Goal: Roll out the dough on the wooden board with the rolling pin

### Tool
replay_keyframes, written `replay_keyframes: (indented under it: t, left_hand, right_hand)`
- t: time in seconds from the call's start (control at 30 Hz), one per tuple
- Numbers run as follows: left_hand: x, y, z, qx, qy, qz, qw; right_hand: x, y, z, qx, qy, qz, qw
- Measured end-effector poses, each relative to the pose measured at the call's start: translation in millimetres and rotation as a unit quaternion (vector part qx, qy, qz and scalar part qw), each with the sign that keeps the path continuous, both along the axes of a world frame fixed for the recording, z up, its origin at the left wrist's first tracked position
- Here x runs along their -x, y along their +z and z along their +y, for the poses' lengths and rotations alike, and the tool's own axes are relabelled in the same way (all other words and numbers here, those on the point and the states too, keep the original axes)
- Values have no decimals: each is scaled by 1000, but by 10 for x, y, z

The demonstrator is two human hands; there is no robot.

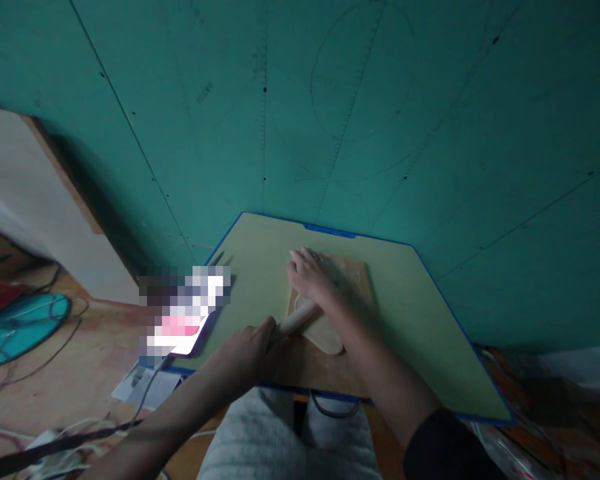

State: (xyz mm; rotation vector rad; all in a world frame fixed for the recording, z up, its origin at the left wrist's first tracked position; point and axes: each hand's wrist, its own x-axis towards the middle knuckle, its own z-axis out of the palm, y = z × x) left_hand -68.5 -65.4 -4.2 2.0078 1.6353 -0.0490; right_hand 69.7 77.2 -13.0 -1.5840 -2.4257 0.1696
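A wooden rolling pin [297,319] lies across a flat piece of pale dough [325,333] on a wooden board [361,277]. My left hand [250,347] is closed around the near end of the pin. Over the far end rests my right hand [313,273], fingers stretched out and pressing down. The board sits on a pale tabletop with a blue rim [420,300].
A phone with a lit screen [185,313] leans at the table's left edge, a cable running down from it. A teal wall rises behind the table. On the floor at left lie a teal fan [20,327], wires and papers. My grey-clad knees [280,440] are under the table's front edge.
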Motion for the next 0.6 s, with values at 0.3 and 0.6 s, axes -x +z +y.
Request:
replay_keyframes:
  t: [0.3, 0.6]
  left_hand:
    - [-191, 14, -267, -46, 9, 99, 994]
    - [-292, -57, -450, -30, 5, 75, 997]
  right_hand:
    - [-121, 15, -229, 37, 4, -5, 999]
    - [-423, 24, -513, 47, 2, -48, 998]
